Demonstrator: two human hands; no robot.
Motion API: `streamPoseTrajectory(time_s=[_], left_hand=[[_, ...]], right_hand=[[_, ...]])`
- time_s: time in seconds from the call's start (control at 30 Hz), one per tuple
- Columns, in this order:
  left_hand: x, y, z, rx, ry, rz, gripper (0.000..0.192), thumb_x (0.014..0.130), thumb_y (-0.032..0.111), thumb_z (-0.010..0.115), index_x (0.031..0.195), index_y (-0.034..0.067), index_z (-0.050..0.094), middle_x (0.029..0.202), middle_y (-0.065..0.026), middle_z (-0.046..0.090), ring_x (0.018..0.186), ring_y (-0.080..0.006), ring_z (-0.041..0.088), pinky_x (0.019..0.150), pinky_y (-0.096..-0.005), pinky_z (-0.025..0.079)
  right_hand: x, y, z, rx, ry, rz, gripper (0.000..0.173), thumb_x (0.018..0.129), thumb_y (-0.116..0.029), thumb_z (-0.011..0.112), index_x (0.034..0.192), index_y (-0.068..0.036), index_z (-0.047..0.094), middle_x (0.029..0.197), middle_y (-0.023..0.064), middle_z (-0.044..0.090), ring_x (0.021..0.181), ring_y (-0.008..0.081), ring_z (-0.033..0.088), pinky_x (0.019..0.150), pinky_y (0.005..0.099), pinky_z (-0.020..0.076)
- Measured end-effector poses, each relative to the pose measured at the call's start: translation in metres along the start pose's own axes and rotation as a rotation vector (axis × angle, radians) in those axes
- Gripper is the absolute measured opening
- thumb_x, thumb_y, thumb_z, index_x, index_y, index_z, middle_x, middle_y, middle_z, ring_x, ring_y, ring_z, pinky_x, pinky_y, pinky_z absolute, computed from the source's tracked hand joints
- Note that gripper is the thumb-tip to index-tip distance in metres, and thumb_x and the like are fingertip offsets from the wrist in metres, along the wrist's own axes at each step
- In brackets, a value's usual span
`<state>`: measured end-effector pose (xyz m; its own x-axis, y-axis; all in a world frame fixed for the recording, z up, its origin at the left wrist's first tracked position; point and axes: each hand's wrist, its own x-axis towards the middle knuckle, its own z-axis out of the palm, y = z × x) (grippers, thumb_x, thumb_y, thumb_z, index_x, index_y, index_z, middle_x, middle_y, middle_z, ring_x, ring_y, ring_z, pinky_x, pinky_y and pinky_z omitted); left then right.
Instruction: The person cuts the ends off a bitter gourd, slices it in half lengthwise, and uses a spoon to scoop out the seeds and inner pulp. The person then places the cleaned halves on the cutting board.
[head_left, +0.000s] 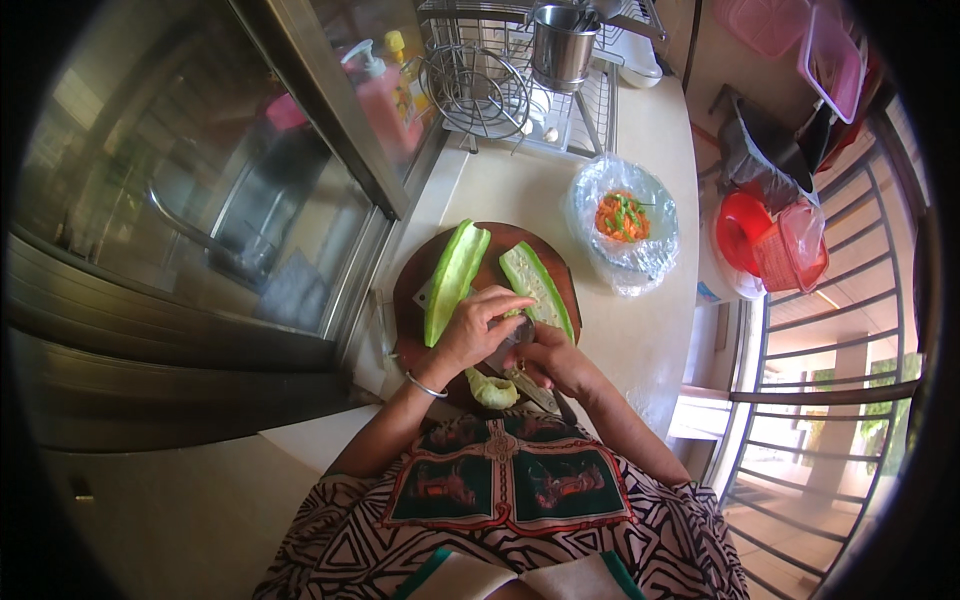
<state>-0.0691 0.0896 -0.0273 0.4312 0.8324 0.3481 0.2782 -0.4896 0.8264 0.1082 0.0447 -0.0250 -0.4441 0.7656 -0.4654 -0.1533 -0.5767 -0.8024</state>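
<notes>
Two long pieces of a pale green gourd lie on a round wooden cutting board (412, 255). The left piece (454, 279) shows its ridged skin, and the right piece (537, 281) its seeded inside. My left hand (480, 322), with a bangle at the wrist, is over the board, its fingers at a rounded metal tool (517, 330) that I cannot name. Close against it on the right, my right hand (553, 360) has curled fingers at the same tool; its grip is partly hidden. A scooped-out, curved gourd piece (491, 390) lies just below the hands. A knife handle (536, 394) shows beside it.
A plastic-lined bowl (652, 262) holding shredded orange and green food stands right of the board. Behind are a wire dish rack (480, 97) and a steel cup (564, 49). A metal-framed window (322, 97) borders the counter at left; a red basket (791, 251) is at right.
</notes>
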Motion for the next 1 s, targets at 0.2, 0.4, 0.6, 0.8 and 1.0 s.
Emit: streamPoseTrajectory(time_s=[0.2, 0.4, 0.6, 0.8, 1.0], left_hand=[[-0.002, -0.018, -0.003, -0.218, 0.21, -0.236, 0.018, 0.084, 0.0, 0.065, 0.102, 0.0, 0.069, 0.093, -0.0094, 0.068, 0.08, -0.0157, 0.067, 0.07, -0.0261, 0.053], [-0.015, -0.031, 0.009, 0.125, 0.024, -0.107, 0.021, 0.082, 0.006, 0.068, 0.102, 0.0, 0.069, 0.106, -0.0117, 0.067, 0.104, -0.0242, 0.064, 0.086, -0.032, 0.05], [-0.019, -0.041, -0.004, -0.311, 0.251, -0.211, 0.022, 0.09, 0.001, 0.059, 0.11, 0.0, 0.067, 0.111, -0.0085, 0.068, 0.102, -0.0145, 0.063, 0.09, -0.0267, 0.049], [-0.033, -0.04, 0.004, 0.093, 0.024, -0.09, 0.04, 0.088, -0.008, 0.044, 0.125, 0.0, 0.058, 0.121, -0.0125, 0.064, 0.113, -0.0204, 0.06, 0.097, -0.0303, 0.047], [-0.035, -0.033, -0.008, -0.198, 0.18, -0.229, 0.037, 0.087, -0.01, 0.045, 0.12, 0.0, 0.061, 0.115, -0.0118, 0.067, 0.107, -0.0186, 0.064, 0.093, -0.03, 0.049]], right_hand=[[0.002, -0.002, -0.014, 0.053, 0.097, 0.052, 0.013, 0.09, -0.008, 0.054, 0.095, 0.005, 0.056, 0.079, 0.0148, 0.067, 0.039, 0.01, 0.046, 0.038, 0.0227, 0.0372], [0.013, 0.007, -0.017, -0.039, 0.238, -0.121, 0.014, 0.092, -0.009, 0.052, 0.101, 0.002, 0.054, 0.081, 0.01, 0.066, 0.04, 0.0093, 0.044, 0.036, 0.023, 0.0343], [0.015, 0.007, -0.016, -0.05, 0.297, -0.207, 0.014, 0.094, -0.011, 0.052, 0.1, 0.002, 0.055, 0.079, 0.0085, 0.064, 0.039, 0.0095, 0.044, 0.037, 0.0234, 0.0357], [0.02, 0.008, -0.006, -0.162, 0.25, -0.152, 0.018, 0.094, -0.013, 0.053, 0.106, 0.0, 0.057, 0.067, 0.0034, 0.056, 0.046, 0.0098, 0.049, 0.045, 0.0244, 0.0435], [0.031, 0.029, -0.008, -0.478, 0.327, -0.201, 0.037, 0.083, -0.014, 0.06, 0.118, -0.002, 0.057, 0.089, 0.0133, 0.064, 0.068, 0.0144, 0.061, 0.059, 0.0275, 0.05]])
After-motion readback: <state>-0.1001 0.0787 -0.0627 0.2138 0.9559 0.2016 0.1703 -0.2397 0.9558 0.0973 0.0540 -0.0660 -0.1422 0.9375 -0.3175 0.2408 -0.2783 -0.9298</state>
